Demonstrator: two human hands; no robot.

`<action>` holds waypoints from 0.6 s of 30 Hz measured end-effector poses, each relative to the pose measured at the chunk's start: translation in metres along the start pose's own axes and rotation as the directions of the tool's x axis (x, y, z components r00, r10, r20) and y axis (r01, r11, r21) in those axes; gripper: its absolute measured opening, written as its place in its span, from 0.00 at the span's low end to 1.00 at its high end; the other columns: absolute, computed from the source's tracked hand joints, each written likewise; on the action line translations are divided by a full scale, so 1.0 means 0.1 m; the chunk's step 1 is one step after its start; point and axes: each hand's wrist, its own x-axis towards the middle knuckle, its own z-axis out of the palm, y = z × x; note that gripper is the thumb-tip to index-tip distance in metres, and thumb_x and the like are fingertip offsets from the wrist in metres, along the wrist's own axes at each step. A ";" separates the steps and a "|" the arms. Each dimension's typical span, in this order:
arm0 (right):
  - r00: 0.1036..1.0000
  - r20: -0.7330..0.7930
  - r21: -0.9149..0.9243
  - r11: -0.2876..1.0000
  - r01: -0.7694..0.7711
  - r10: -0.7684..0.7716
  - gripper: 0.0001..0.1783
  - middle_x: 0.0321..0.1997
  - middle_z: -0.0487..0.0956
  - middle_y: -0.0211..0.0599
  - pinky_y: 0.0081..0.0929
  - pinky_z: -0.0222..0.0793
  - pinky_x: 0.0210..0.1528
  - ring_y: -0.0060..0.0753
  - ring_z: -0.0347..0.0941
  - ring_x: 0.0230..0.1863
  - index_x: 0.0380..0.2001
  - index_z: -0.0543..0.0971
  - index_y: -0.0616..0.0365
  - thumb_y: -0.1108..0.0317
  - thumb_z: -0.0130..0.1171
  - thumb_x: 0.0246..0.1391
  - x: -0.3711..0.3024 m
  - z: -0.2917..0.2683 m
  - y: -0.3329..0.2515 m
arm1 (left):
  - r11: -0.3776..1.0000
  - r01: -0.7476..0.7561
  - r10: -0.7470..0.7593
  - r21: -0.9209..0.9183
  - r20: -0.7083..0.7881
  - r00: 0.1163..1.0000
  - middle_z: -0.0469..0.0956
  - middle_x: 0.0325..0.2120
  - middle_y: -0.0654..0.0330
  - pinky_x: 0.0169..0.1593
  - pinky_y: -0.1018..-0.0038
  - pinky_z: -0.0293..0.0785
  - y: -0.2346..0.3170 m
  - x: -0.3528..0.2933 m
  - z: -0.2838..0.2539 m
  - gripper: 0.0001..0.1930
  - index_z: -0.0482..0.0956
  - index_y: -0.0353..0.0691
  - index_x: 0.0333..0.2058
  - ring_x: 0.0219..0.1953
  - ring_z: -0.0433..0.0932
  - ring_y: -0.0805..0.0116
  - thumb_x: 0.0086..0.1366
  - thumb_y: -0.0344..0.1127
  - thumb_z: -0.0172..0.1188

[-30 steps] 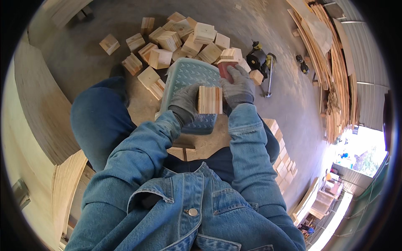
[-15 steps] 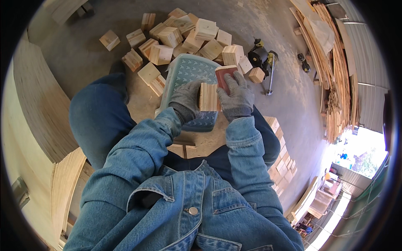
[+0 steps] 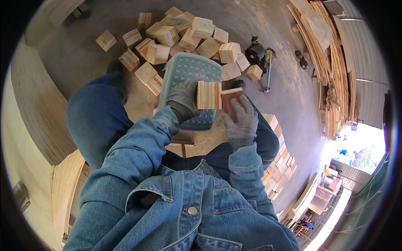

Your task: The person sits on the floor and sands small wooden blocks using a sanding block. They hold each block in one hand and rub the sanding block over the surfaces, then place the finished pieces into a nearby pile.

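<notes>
My left hand (image 3: 183, 99), in a grey glove, grips a wooden block (image 3: 208, 95) by its left side; striped layers show on the face toward me. In my gloved right hand (image 3: 243, 122) is a reddish-brown sanding block (image 3: 231, 102) with a pale edge along its top. It lies against or just beside the wooden block's right side; contact there is hard to make out. Under both hands stands a blue-green plastic stool (image 3: 194, 67) with a raised pattern on its top.
A loose heap of wooden blocks (image 3: 184, 31) lies beyond the stool. Yellow-and-black power tools (image 3: 258, 54) rest on the floor to its right. Stacked blocks (image 3: 279, 161) stand beside my right leg. Long boards (image 3: 335, 71) line the right wall, and a large plywood sheet (image 3: 37, 104) is at left.
My right hand has drawn the sanding block toward me along the wooden block's right side. My left hand keeps its hold on the wooden block, nearly in place.
</notes>
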 end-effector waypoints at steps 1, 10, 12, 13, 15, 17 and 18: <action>0.999 0.032 -0.055 0.998 -0.017 0.018 0.31 0.74 0.73 0.42 0.53 0.69 0.68 0.60 0.72 0.65 0.61 0.84 0.45 0.56 0.75 0.52 0.13 -0.04 -0.02 | 1.000 -0.005 0.005 0.003 0.006 1.000 0.78 0.54 0.47 0.66 0.56 0.74 0.00 0.00 -0.01 0.47 0.73 0.44 0.62 0.59 0.77 0.44 0.42 0.46 0.84; 0.993 0.109 -0.077 0.997 -0.031 0.040 0.33 0.76 0.71 0.39 0.54 0.67 0.70 0.58 0.70 0.68 0.65 0.81 0.41 0.51 0.71 0.56 0.76 0.19 -0.22 | 0.998 0.005 -0.004 -0.062 0.014 1.000 0.78 0.56 0.48 0.67 0.57 0.73 -0.10 0.04 0.11 0.45 0.72 0.45 0.63 0.60 0.77 0.46 0.45 0.42 0.82; 0.992 0.113 -0.061 0.997 -0.045 0.052 0.33 0.76 0.71 0.39 0.54 0.67 0.70 0.59 0.70 0.68 0.65 0.82 0.41 0.52 0.71 0.55 0.67 0.22 -0.22 | 0.997 0.044 -0.042 -0.056 0.051 0.998 0.77 0.58 0.50 0.70 0.55 0.69 -0.12 0.05 0.08 0.48 0.70 0.51 0.65 0.63 0.75 0.47 0.43 0.46 0.82; 0.993 0.112 -0.067 0.998 -0.017 0.025 0.32 0.75 0.71 0.39 0.54 0.67 0.70 0.59 0.70 0.68 0.65 0.82 0.41 0.52 0.71 0.55 0.60 0.21 -0.23 | 0.998 0.041 -0.038 -0.050 0.049 0.998 0.77 0.58 0.50 0.70 0.55 0.70 -0.13 0.02 0.07 0.48 0.70 0.51 0.65 0.63 0.75 0.47 0.43 0.46 0.82; 0.994 0.106 -0.091 0.995 0.028 -0.018 0.32 0.75 0.72 0.39 0.54 0.67 0.69 0.59 0.70 0.67 0.64 0.82 0.41 0.53 0.72 0.55 0.40 0.14 -0.20 | 0.999 0.022 -0.020 -0.046 0.053 0.998 0.77 0.58 0.50 0.70 0.55 0.70 -0.02 -0.01 0.00 0.48 0.70 0.51 0.65 0.63 0.75 0.46 0.43 0.45 0.81; 0.993 0.118 -0.077 0.997 0.014 -0.005 0.31 0.75 0.72 0.39 0.54 0.67 0.69 0.60 0.70 0.67 0.63 0.83 0.42 0.53 0.72 0.55 0.26 0.08 -0.17 | 0.998 0.037 -0.034 -0.050 0.055 0.998 0.77 0.58 0.50 0.71 0.55 0.69 -0.01 0.01 -0.01 0.48 0.70 0.51 0.65 0.63 0.75 0.47 0.43 0.45 0.81; 0.992 0.125 -0.067 0.998 0.009 0.000 0.31 0.75 0.72 0.39 0.54 0.67 0.69 0.60 0.70 0.67 0.62 0.83 0.43 0.53 0.73 0.54 0.19 0.06 -0.17 | 0.998 0.047 -0.044 -0.050 0.055 0.998 0.77 0.58 0.50 0.71 0.55 0.69 -0.01 0.00 -0.02 0.48 0.70 0.51 0.65 0.63 0.75 0.47 0.43 0.45 0.81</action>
